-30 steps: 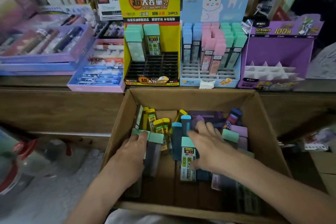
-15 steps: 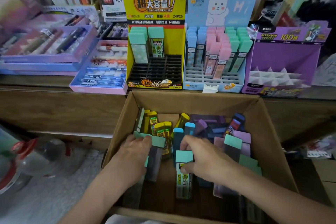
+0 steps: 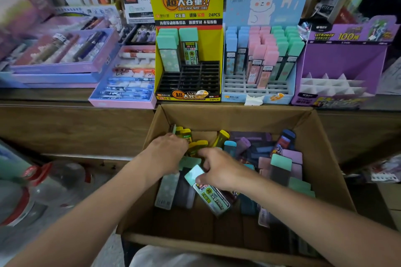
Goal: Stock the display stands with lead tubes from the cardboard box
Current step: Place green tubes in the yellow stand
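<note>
Where both arms reach down, cardboard box: lower centre of the frame, just in front of the desk, heaped with loose lead tubes capped mint, yellow, blue and purple.
Right hand: centre of the box, grip pinching the cap end of a mint-capped tube between thumb and fingers — the tube tilts, label up, above the heap.
Left hand: left side of the box, palm down over the tubes near the yellow caps; fingertips hidden, so whether its grip holds anything cannot be told.
Yellow stand: upper centre on the desk, mint-capped tubes upright in its back left slots.
Blue rabbit stand: just right of it — blue, pink and green tubes in rows.
Purple stand: upper right, white dividers showing.
Pen trays: upper left on the desk.
</note>
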The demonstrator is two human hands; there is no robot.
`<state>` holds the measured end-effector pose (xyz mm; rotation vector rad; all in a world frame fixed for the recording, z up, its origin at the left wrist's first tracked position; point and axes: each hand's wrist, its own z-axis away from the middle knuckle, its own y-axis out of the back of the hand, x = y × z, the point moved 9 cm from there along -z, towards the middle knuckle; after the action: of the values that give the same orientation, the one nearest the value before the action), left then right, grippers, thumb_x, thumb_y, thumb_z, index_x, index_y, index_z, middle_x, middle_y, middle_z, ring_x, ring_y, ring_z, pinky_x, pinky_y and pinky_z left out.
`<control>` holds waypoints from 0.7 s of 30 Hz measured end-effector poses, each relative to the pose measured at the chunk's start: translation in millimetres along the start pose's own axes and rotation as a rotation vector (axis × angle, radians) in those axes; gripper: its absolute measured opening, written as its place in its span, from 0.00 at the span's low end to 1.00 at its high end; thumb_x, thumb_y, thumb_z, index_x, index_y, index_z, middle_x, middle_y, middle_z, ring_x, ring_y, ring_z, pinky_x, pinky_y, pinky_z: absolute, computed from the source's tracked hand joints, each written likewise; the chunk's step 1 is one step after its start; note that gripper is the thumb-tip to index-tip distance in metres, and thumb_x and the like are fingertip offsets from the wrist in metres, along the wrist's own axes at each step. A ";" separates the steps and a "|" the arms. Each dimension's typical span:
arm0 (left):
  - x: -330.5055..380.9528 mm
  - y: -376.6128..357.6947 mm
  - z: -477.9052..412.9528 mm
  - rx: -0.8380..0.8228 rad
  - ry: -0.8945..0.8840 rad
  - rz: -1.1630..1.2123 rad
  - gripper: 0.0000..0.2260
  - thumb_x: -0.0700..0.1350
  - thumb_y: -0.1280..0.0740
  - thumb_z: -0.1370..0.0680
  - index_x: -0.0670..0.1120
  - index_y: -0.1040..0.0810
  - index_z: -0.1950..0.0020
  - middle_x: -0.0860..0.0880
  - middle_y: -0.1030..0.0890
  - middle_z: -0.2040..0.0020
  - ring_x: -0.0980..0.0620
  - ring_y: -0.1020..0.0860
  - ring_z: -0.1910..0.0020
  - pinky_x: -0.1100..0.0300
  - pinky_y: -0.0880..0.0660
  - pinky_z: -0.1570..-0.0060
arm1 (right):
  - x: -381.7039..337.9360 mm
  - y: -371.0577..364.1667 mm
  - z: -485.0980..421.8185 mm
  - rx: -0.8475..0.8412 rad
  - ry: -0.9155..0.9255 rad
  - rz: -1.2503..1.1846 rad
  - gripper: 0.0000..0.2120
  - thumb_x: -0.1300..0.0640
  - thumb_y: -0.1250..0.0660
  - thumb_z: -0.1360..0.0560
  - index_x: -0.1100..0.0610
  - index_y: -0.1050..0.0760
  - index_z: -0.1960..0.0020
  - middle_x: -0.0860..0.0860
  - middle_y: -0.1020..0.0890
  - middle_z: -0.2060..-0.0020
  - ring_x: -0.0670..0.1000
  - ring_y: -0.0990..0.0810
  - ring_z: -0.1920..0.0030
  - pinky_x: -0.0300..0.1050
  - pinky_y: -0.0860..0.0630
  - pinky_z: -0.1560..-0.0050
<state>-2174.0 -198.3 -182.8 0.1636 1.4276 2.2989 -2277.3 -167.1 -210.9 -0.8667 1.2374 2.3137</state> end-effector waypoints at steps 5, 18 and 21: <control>5.1 -3.9 7.4 -0.017 -0.043 -0.040 0.25 0.51 0.23 0.28 0.48 0.25 0.34 0.47 0.25 0.36 0.46 0.30 0.33 0.53 0.30 0.34 | -0.1 -2.3 7.6 -0.006 -0.014 0.072 0.24 0.53 0.22 0.28 0.53 0.24 0.35 0.46 0.19 0.55 0.46 0.20 0.58 0.39 0.31 0.68; 30.7 -29.9 56.3 -0.142 0.032 0.501 0.16 0.54 0.30 0.23 0.53 0.33 0.41 0.51 0.25 0.43 0.50 0.26 0.41 0.57 0.29 0.47 | 13.5 -7.9 41.2 -0.069 -0.056 0.062 0.11 0.54 0.25 0.26 0.51 0.20 0.44 0.43 0.22 0.60 0.43 0.22 0.59 0.38 0.31 0.67; 35.6 -42.2 65.6 -0.169 0.102 0.643 0.19 0.52 0.30 0.23 0.54 0.35 0.37 0.51 0.23 0.41 0.50 0.23 0.43 0.57 0.28 0.50 | 18.6 -6.8 46.9 -0.067 -0.097 0.029 0.13 0.50 0.23 0.28 0.48 0.21 0.46 0.42 0.21 0.56 0.41 0.22 0.55 0.41 0.23 0.59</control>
<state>-2172.9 -113.3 -193.7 0.5260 1.3556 2.9651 -2303.1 -123.3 -207.7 -0.7537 1.1457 2.4024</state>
